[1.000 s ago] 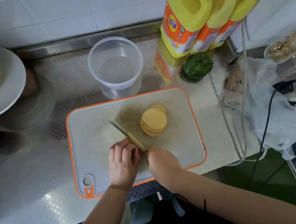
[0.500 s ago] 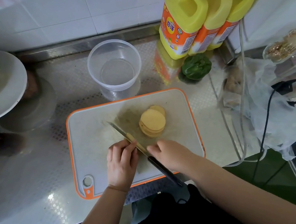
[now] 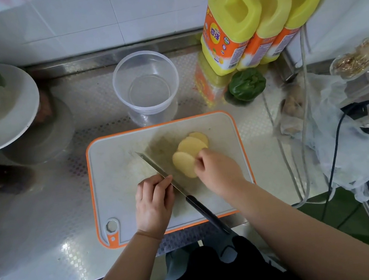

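Observation:
A white cutting board (image 3: pixel 116 174) with an orange rim lies on the steel counter. On it sits a stack of round potato slices (image 3: pixel 195 144). My right hand (image 3: pixel 217 171) pinches one more potato slice (image 3: pixel 183 164) at the near edge of that stack. A knife (image 3: pixel 159 168) lies slanted across the board, its black handle (image 3: pixel 208 213) sticking out past the front edge with no hand on it. My left hand (image 3: pixel 154 200) rests on the board, bent fingertips touching the blade's spine.
A clear, empty plastic tub (image 3: pixel 146 85) stands behind the board. Three yellow bottles (image 3: pixel 256 22) and a green pepper (image 3: pixel 247 84) are at the back right. Cables (image 3: pixel 339 146) and a plastic bag (image 3: pixel 346 133) lie to the right. A white plate (image 3: pixel 18 117) sits at the left.
My right hand let go of the knife handle, took a slice from beside the blade and carried it toward the stack. The knife and my left hand stayed almost where they were.

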Tool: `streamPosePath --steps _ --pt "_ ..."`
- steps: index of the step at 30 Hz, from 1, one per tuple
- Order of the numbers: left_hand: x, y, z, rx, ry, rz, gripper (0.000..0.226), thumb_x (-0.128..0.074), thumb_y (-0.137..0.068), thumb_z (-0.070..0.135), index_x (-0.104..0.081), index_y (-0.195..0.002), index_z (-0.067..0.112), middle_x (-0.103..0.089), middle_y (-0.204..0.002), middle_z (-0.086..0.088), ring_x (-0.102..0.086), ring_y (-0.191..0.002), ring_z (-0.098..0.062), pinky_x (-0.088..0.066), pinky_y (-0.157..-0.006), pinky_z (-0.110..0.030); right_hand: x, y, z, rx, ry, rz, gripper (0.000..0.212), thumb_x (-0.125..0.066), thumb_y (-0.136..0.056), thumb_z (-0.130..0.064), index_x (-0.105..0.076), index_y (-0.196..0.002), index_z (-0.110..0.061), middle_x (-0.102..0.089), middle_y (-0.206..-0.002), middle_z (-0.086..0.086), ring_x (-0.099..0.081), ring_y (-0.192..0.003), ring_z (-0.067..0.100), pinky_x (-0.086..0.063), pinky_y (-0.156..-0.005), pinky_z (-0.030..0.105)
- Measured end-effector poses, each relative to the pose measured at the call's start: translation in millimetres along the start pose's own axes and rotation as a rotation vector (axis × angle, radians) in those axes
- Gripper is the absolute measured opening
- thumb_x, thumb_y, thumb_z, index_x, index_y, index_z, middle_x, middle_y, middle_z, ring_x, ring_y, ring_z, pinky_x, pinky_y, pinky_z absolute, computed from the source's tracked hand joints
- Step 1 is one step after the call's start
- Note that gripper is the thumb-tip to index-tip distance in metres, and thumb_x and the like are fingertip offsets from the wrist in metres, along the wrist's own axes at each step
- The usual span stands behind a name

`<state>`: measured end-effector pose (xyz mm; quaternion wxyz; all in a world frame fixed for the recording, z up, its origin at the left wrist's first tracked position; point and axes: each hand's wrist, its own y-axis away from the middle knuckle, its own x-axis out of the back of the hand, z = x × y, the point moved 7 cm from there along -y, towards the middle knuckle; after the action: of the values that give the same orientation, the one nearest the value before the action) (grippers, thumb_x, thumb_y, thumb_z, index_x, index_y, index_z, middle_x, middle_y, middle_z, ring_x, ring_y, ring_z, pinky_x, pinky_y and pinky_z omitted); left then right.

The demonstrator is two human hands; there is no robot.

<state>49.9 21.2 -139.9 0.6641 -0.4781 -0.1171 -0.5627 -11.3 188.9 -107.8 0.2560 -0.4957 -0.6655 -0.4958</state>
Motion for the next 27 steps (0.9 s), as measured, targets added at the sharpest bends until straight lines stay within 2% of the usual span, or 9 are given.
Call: streamPosePath --steps 5,9,12,16,18,20,22,24,27 --pt "-1 1 0 0.004 -0.018 -0.002 0.018 -0.058 -0.094 0.01 -0.058 -0.112 0.011 -0.06 -0.098 -0.012 -0.054 -0.088 -0.028 -0.043 -0.084 -0.029 21 -25 29 -0.188 -0.176 0.008 0.024 -0.045 -0.097 -0.028 -0.059 -0.108 -0.011 -0.064 -0.102 0.009 -0.059 -0.097 0.03 -0.041 -0.073 0.032" --pt "0 0 1 0.001 -0.021 -0.004 0.016 -0.057 -0.096 0.011 -0.058 -0.112 0.011 -0.06 -0.098 -0.012 -0.054 -0.089 -0.027 -0.043 -0.084 -0.029 14 -33 49 -0.298 -0.325 0.046 0.021 -0.052 -0.094 -0.033 -0.059 -0.094 -0.014 -0.069 -0.091 0.01 -0.067 -0.087 0.032 -0.053 -0.076 0.039" --pt "0 0 1 -0.005 -0.025 -0.008 0.016 -0.057 -0.096 0.012 -0.058 -0.112 0.011 -0.059 -0.1 -0.012 -0.055 -0.089 -0.028 -0.042 -0.085 -0.029 19 -10 43 -0.244 -0.206 0.079 0.037 -0.045 -0.097 -0.046 -0.057 -0.098 -0.012 -0.066 -0.089 0.007 -0.064 -0.087 0.03 -0.046 -0.068 0.034" --pt "-1 1 -1 0.01 -0.021 -0.004 0.019 -0.057 -0.096 0.012 -0.056 -0.114 0.012 -0.054 -0.106 -0.006 -0.055 -0.089 -0.028 -0.042 -0.085 -0.03 -21 42 3 -0.004 0.069 -0.293 0.067 -0.043 -0.085 -0.071 -0.047 -0.122 -0.016 -0.06 -0.108 0.0 -0.061 -0.098 0.023 -0.045 -0.075 0.034" --pt "-1 1 -1 0.036 -0.002 -0.013 0.02 -0.056 -0.095 0.013 -0.053 -0.114 0.01 -0.057 -0.106 -0.009 -0.056 -0.09 -0.029 -0.043 -0.085 -0.032 -41 53 -9 0.09 0.148 -0.351 0.06 -0.052 -0.089 -0.057 -0.04 -0.128 -0.013 -0.059 -0.113 0.005 -0.061 -0.1 0.026 -0.047 -0.076 0.036" --pt "1 2 -2 0.074 0.025 -0.027 0.014 -0.055 -0.094 0.014 -0.049 -0.107 0.011 -0.06 -0.101 -0.014 -0.056 -0.088 -0.031 -0.042 -0.084 -0.033 -48 53 -16 0.146 0.175 -0.291 0.037 -0.052 -0.095 -0.03 -0.041 -0.125 -0.01 -0.063 -0.105 0.008 -0.064 -0.094 0.028 -0.049 -0.072 0.036" --pt "3 2 -3 0.108 0.025 -0.045 0.01 -0.053 -0.094 0.017 -0.047 -0.098 0.012 -0.055 -0.102 -0.013 -0.052 -0.088 -0.03 -0.04 -0.082 -0.032 -49 50 -19 0.166 0.181 -0.23 0.025 -0.048 -0.094 -0.016 -0.044 -0.118 -0.008 -0.064 -0.097 0.008 -0.064 -0.086 0.027 -0.047 -0.066 0.034" --pt "6 6 -7 0.142 0.042 -0.06 0.012 -0.053 -0.093 0.021 -0.046 -0.096 0.012 -0.045 -0.104 -0.009 -0.046 -0.091 -0.029 -0.039 -0.081 -0.032 -49 46 -17 0.158 0.15 -0.217 0.022 -0.047 -0.095 -0.018 -0.045 -0.115 -0.008 -0.063 -0.094 0.008 -0.063 -0.082 0.027 -0.049 -0.066 0.035" --pt "11 16 -12 0.141 0.074 -0.082 0.027 -0.059 -0.09 0.029 -0.046 -0.102 0.009 -0.045 -0.107 -0.013 -0.045 -0.096 -0.031 -0.039 -0.084 -0.031 -48 39 -14 0.156 0.141 -0.157 0.027 -0.042 -0.099 -0.033 -0.047 -0.111 -0.01 -0.063 -0.092 0.008 -0.063 -0.082 0.027 -0.052 -0.07 0.039"
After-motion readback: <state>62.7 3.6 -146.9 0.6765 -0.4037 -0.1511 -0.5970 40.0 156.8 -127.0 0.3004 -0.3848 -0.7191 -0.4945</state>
